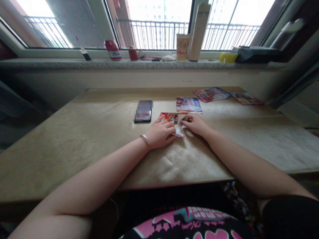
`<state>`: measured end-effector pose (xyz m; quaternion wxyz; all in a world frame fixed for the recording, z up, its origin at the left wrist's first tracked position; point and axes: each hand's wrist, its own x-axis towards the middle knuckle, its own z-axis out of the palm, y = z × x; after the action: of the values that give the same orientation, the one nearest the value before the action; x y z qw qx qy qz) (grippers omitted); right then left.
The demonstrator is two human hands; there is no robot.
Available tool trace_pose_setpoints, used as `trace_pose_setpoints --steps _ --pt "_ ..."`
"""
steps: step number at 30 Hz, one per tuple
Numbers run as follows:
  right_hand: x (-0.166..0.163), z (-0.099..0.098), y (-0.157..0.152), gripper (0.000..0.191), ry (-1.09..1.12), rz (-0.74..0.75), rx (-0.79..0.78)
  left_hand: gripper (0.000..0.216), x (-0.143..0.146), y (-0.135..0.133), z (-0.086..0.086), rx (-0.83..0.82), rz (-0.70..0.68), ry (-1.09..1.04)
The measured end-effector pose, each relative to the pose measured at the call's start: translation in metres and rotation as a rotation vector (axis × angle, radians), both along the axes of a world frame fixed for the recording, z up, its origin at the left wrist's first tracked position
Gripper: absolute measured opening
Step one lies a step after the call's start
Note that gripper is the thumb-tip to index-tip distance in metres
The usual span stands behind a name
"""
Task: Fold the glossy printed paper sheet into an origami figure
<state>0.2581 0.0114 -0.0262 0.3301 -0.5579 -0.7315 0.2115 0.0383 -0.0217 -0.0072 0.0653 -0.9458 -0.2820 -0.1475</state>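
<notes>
My left hand point(161, 133) lies on a small red printed booklet point(171, 117), its fingers stretched out and pressing it to the table. A silver bangle point(145, 140) circles my left wrist. At the booklet's right side my right hand point(195, 122) is closed in a pinch on a raised page point(181, 121). That page is bent up and shows a white side. Part of the booklet is hidden under my left fingers. Just beyond it lies a blue and pink printed booklet point(188, 104). A phone point(144, 111) rests to the left of the booklets.
Farther right on the table point(74, 142) are a fanned stack of printed booklets point(211, 94) and another booklet point(246, 98). On the window sill stand a red can point(113, 50), a small red container point(133, 53), a patterned paper cup point(183, 47) and a tall cylinder point(199, 33).
</notes>
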Motion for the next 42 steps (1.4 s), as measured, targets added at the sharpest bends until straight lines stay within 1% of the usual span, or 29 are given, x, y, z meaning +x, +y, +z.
trace_pose_setpoints --steps 3,8,12,16,19,22,23,25,27,29,33,36,42 --pt "-0.002 0.002 -0.003 0.022 0.042 0.001 0.002 0.027 0.0 0.001 0.001 0.009 0.011 -0.017" --pt "-0.003 0.0 -0.005 0.014 0.098 0.085 -0.01 0.029 -0.001 0.001 0.0 0.009 0.031 -0.021" --pt "-0.004 0.002 -0.008 0.018 0.102 0.123 0.0 0.032 -0.001 -0.001 0.001 0.035 0.031 -0.017" --pt "-0.003 0.006 -0.011 0.019 0.029 0.087 0.06 0.035 0.0 -0.002 0.0 0.053 0.046 -0.021" --pt "-0.002 0.007 -0.011 0.019 0.03 0.097 0.105 0.036 0.001 -0.001 -0.001 0.042 0.067 -0.035" --pt "-0.002 0.008 -0.012 0.022 0.035 0.111 0.083 0.035 0.001 0.0 -0.002 0.049 0.105 -0.09" --pt "-0.002 0.008 -0.013 0.021 0.034 0.117 0.073 0.038 0.001 0.0 -0.002 0.056 0.112 -0.116" --pt "-0.003 0.008 -0.014 0.017 0.059 0.132 0.06 0.05 0.001 0.001 -0.002 0.078 0.106 -0.167" --pt "-0.004 0.008 -0.015 0.012 0.118 0.164 0.044 0.064 0.001 0.001 -0.003 0.107 0.081 -0.204" --pt "-0.006 0.008 -0.016 0.011 0.172 0.191 0.042 0.073 0.0 0.001 -0.004 0.137 0.062 -0.22" --pt "-0.007 0.007 -0.016 0.012 0.172 0.217 0.078 0.079 -0.001 0.0 -0.005 0.178 0.069 -0.228" --pt "-0.008 0.007 -0.017 0.013 0.135 0.238 0.094 0.081 -0.001 0.001 -0.005 0.171 0.07 -0.226" --pt "-0.011 0.008 -0.021 0.012 0.064 0.213 0.131 0.084 -0.002 0.006 -0.007 0.177 0.092 -0.257"
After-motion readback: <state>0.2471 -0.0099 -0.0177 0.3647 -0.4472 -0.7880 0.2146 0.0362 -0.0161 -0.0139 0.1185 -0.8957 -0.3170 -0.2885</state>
